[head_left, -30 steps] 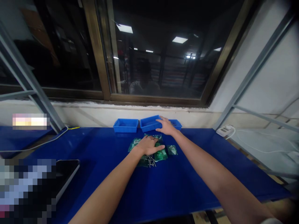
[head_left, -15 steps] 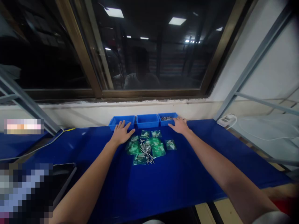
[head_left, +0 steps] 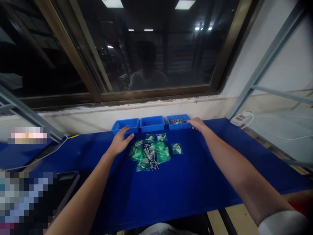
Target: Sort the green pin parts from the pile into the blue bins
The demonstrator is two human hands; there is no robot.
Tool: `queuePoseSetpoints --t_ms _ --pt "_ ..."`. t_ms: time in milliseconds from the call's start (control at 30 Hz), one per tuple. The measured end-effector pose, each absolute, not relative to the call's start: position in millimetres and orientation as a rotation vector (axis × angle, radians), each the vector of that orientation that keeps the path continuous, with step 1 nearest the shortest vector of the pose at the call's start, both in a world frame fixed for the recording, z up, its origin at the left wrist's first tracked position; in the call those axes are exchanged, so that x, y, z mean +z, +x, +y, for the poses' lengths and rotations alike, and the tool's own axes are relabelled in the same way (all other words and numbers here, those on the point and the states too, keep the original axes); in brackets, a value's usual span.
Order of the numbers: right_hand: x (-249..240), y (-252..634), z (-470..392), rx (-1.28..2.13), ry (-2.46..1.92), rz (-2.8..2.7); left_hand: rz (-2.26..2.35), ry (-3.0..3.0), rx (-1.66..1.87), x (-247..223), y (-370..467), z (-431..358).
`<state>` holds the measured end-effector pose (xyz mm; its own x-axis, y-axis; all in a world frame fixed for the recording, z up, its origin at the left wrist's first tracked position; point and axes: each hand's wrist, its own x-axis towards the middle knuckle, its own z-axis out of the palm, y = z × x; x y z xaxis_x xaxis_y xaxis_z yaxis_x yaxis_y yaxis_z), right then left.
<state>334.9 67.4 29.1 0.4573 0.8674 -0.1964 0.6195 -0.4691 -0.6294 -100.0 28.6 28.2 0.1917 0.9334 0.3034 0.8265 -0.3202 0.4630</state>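
My left hand (head_left: 121,140) is at the front of the left blue bin (head_left: 132,125), fingers apart and holding nothing. My right hand (head_left: 197,124) has its fingers closed at the right edge of the right blue bin (head_left: 179,127), which holds small metal pieces (head_left: 177,121). Between these two stands the middle blue bin (head_left: 153,126), with nothing seen inside. In front of the bins, loose screws (head_left: 151,156) lie in a pile among green-tinted plastic packets (head_left: 163,153). One packet (head_left: 177,148) sits apart to the right.
The blue tabletop (head_left: 171,189) runs up to the wall under a dark window (head_left: 156,58). A white power strip (head_left: 241,118) with a cable lies at the back right. Metal frame posts (head_left: 265,62) rise at both sides. A dark tray edge shows at the lower left.
The right bin has shifted right, leaving a gap beside the middle bin. My right hand has moved right and closed its fingers on that bin's edge. My left hand has drawn back slightly left.
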Motion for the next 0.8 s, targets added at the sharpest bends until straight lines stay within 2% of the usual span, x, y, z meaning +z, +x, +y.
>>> queuePoseSetpoints --t_ms 200,367,600,800 --pt "38 342 57 1.162 -1.832 -0.890 1.501 2.336 0.470 34 -103 -22" --pt "47 346 14 1.207 -1.576 -0.777 1.358 2.439 0.261 42 -84 -30" --pt "60 305 -38 1.469 -1.381 -0.769 1.314 2.567 0.348 50 -39 -29" --pt "70 248 -33 1.285 -1.464 -0.961 1.571 2.570 0.509 27 -30 -40"
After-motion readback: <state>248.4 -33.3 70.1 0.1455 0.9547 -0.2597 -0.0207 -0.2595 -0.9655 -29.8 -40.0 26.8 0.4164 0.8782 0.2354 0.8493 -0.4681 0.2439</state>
